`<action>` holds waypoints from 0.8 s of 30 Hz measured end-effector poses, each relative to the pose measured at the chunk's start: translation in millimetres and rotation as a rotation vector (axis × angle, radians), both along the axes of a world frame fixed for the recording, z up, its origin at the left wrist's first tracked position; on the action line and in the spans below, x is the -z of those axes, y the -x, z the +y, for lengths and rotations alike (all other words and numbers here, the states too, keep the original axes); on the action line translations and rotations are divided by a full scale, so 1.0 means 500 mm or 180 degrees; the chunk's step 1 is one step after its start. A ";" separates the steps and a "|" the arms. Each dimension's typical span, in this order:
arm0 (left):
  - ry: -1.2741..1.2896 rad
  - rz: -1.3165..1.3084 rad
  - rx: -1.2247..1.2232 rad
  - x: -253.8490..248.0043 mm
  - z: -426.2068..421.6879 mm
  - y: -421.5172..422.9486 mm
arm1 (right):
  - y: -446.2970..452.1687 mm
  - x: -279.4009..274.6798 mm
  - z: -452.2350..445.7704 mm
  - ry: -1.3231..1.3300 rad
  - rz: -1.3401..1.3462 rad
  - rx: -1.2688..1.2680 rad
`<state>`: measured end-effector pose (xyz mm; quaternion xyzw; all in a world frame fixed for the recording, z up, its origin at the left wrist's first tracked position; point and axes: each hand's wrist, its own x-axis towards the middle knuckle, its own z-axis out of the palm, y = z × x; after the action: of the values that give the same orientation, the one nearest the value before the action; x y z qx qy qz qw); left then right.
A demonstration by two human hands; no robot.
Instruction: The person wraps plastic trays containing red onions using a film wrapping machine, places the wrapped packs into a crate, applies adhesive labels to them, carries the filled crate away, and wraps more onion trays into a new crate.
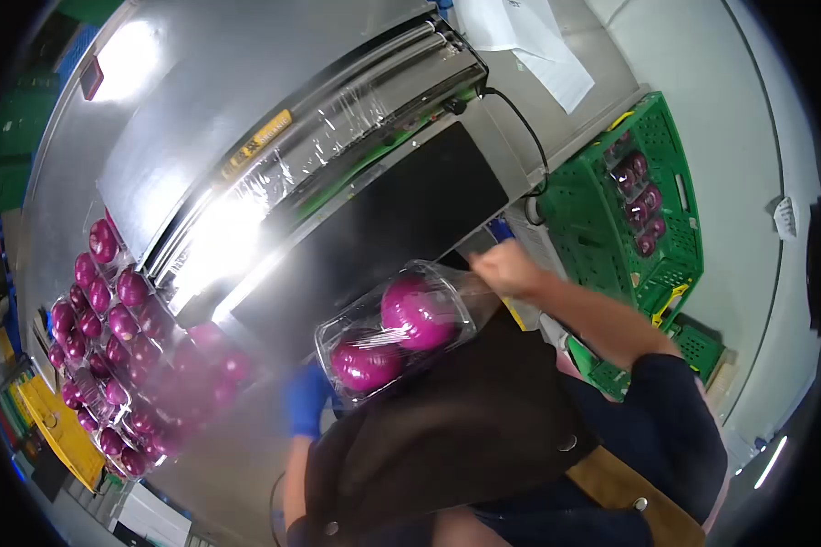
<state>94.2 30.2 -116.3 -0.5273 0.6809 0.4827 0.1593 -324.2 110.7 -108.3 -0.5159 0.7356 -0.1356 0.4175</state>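
A clear plastic tray (324, 339) with two red onions (417, 313) under creased film is tilted in front of my apron, near the wrapping machine's black plate (374, 228). My left hand (306, 398), in a blue glove, is at the tray's lower left corner and appears to hold it; its fingers are blurred and partly hidden. My right hand (507, 269), bare, is closed in a fist at the tray's right end. Clear film (461, 280) stretches from the tray to this fist.
A film roll (274, 173) lies in the machine behind the plate. Several packed red onions (123, 321) are heaped on the steel table (223, 465) at left. A green crate (579, 214) with onion packs stands at right. A black cable (531, 132) runs beside the machine.
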 end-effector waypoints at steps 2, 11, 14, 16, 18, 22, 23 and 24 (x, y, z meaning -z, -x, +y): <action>-0.1450 0.0605 -0.2974 0.039 0.028 0.084 | -0.092 0.184 0.039 -0.0537 -0.0033 0.0115; -0.2114 0.1738 -0.3182 -0.020 0.017 0.259 | -0.226 -0.046 -0.094 0.0603 -0.3732 -0.0430; -0.2295 0.2215 -0.2698 -0.112 -0.050 0.368 | -0.193 -0.126 -0.110 0.0488 -0.3179 -0.1253; -0.2511 0.2374 -0.2388 -0.159 -0.060 0.454 | -0.149 -0.153 -0.087 0.0263 -0.2432 -0.1299; -0.2633 0.2295 -0.2171 -0.201 -0.017 0.510 | -0.090 -0.181 -0.052 -0.0794 -0.1286 -0.1429; -0.2310 0.2466 -0.0813 -0.208 0.028 0.551 | 0.060 -0.128 0.114 0.0074 -0.2210 0.1046; -0.2179 0.2438 -0.0545 -0.205 0.031 0.561 | 0.088 -0.177 0.136 0.0253 -0.2469 0.1771; -0.2063 0.2399 -0.0275 -0.202 0.032 0.574 | 0.083 -0.197 0.149 0.0664 -0.2699 0.1558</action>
<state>-192.6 46.0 -15.1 -0.2673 0.4836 0.8326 0.0377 -365.4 185.1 -9.7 -0.2666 0.5832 -0.5002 0.5819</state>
